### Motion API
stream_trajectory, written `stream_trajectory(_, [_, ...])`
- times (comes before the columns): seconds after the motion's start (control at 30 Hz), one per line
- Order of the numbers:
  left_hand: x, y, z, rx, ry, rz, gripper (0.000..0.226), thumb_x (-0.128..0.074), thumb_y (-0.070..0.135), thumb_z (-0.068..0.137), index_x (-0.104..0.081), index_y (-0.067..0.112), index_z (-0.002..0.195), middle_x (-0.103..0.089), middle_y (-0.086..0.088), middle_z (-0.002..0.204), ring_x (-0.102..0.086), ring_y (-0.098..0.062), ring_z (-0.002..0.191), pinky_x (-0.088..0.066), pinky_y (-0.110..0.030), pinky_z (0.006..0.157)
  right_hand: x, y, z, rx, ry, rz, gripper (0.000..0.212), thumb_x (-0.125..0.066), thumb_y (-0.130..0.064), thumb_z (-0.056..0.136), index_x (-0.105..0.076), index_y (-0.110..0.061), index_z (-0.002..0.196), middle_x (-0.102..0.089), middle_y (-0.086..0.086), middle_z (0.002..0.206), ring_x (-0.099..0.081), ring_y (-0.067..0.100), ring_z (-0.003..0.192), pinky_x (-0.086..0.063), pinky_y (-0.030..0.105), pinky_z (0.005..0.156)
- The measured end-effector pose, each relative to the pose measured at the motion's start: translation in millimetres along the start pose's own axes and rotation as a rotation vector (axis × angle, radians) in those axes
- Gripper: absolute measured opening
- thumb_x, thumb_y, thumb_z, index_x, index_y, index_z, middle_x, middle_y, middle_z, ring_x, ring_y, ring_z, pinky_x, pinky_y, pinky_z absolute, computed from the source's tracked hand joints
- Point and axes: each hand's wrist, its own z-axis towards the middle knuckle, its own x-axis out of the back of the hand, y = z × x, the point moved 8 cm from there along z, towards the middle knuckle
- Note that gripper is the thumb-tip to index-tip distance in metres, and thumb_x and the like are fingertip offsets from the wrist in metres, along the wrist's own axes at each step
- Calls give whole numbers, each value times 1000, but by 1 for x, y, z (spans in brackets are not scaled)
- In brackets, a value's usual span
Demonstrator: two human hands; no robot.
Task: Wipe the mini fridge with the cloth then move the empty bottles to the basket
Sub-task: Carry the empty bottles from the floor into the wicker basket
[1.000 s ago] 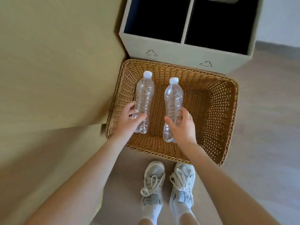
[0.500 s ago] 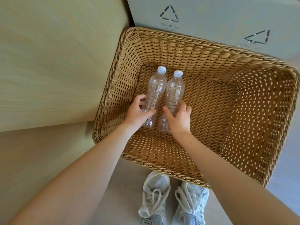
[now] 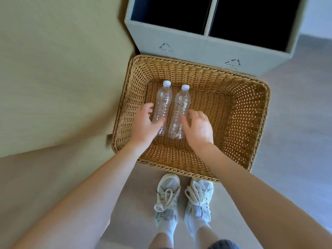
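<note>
A pale grey-beige floor (image 3: pixel 294 141) fills the right and bottom of the view, and a broad light wooden panel (image 3: pixel 59 72) takes up the left side. At the top stands one grey fabric bin (image 3: pixel 201 49) with two dark compartments and two recycling marks on its front. Just before it, on the floor, sits one rectangular wicker basket (image 3: pixel 251 126), its left rim close against the wooden panel.

Two clear, empty bottles with white caps lie side by side on the basket's bottom, in its left half, caps pointing toward the bin: the left bottle (image 3: pixel 162 103) and the right bottle (image 3: pixel 179 110).

Two bare forearms reach in from below. The left hand (image 3: pixel 143 126) is loosely open, its thumb lying across the left bottle's lower end without gripping it. The right hand (image 3: pixel 199 128) is spread open just beside the right bottle, holding nothing. Two white laced sneakers (image 3: pixel 183 198) stand just outside the basket's near rim.
</note>
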Motion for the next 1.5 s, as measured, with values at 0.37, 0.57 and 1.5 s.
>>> stream_trajectory(0.37, [257, 312, -212, -435, 100, 228, 23, -64, 27, 93, -63, 14, 111, -64, 3, 105, -56, -13, 101, -42, -18, 84, 370, -185, -192, 284, 268, -21, 28, -66, -23, 95, -67, -2, 113, -68, 12, 102, -64, 31, 94, -56, 41, 80])
stream_trajectory(0.57, [381, 449, -339, -684, 266, 326, 27, -62, 31, 91, -66, 10, 108, -67, -3, 104, -62, -19, 97, -47, -24, 80, 531, -271, -297, 421, 377, -46, 33, -52, -34, 98, -63, -9, 117, -66, 6, 106, -62, 27, 98, -55, 42, 82])
stream_trajectory(1.5, [503, 396, -532, -313, 584, 405, 40, -42, 43, 98, -57, 24, 129, -57, 14, 128, -49, -7, 121, -34, -22, 105, 555, -415, -416, 826, 202, -117, 42, -55, -41, 98, -59, -13, 128, -63, 4, 126, -57, 24, 119, -48, 40, 98])
